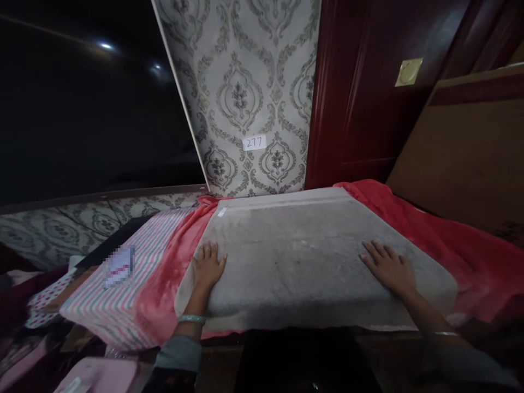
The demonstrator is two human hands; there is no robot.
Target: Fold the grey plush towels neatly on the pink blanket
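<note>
Forearms (428, 314) extend forward from 7 and 4 o'clock, wrists nearly straight. Grey plush blanket (290, 262): spread flat at 6 o'clock, over the red cloth (446, 245), which emerges at 8 and 4 o'clock. Striped cloth (149, 256): at 8 o'clock, beside the red. My right hand (387, 266): 4 o'clock, palm down, fingers spread toward 10 o'clock. My left hand (207, 266): 7 o'clock, palm down, fingers spread toward 12. Both lie open on the blanket, gripping nothing.
</note>
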